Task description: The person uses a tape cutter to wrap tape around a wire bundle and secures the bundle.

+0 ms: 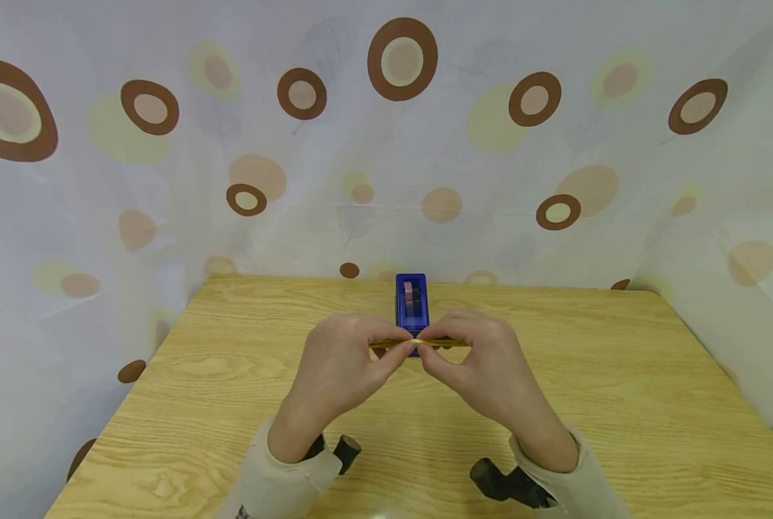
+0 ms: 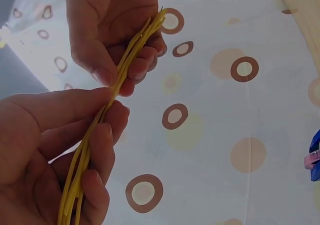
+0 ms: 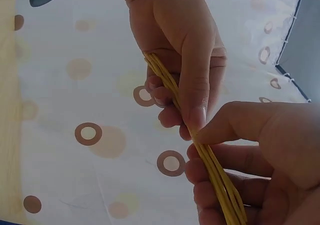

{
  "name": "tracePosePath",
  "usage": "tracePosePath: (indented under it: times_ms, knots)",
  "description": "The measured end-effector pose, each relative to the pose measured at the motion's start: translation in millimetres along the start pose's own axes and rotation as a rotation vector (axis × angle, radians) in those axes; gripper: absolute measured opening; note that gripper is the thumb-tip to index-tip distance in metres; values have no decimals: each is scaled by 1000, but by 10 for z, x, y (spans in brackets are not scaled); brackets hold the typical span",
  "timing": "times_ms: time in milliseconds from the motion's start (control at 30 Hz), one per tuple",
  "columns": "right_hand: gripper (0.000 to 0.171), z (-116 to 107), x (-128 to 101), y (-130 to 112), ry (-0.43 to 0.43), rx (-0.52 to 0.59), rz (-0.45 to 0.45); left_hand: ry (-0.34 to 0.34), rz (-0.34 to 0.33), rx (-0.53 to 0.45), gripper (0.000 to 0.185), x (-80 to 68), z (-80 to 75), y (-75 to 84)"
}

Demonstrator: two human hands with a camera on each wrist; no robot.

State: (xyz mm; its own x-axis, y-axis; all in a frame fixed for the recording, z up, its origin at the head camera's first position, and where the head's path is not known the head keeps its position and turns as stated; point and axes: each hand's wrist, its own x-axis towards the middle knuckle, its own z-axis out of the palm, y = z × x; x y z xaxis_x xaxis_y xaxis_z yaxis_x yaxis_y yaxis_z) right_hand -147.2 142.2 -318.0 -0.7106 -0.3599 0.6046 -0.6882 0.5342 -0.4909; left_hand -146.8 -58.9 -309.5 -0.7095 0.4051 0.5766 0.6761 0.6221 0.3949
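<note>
My left hand (image 1: 343,364) and right hand (image 1: 490,360) meet over the middle of the table, thumbs and forefingers almost touching. Between them they pinch a slim bundle of yellow wires (image 2: 132,50) near its middle. One half of the bundle runs back along the curled fingers of each hand; in the right wrist view the wires (image 3: 220,180) lie loosely side by side. A pale, shiny patch shows on the bundle between the thumbs in the head view. Just beyond the hands stands a blue tape dispenser (image 1: 423,310), its near end partly hidden by them.
A pinkish tape roll (image 1: 408,292) sits in the dispenser. The wood-grain table (image 1: 230,404) reaches back to a white patterned cloth (image 1: 334,238), which also hangs at both sides. Dark camera mounts (image 1: 490,479) stick out from the wrists under the sleeves.
</note>
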Motion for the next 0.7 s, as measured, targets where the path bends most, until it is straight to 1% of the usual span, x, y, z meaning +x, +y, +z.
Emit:
tracePosePath:
  times_ms: [133,300,533,700]
  knots:
    - [11,-8,-5,8,-20,16,8,11,45,26,5,-3,5,-7]
    - [14,-38,-11,13,-61,51,59,19,78,34,5,-4,22,-16]
    - [13,-76,-1,1,-143,56,117,33,96,61,5,11,42,-16]
    - [10,-83,-5,4,-137,30,116,33,95,60,6,18,57,-18]
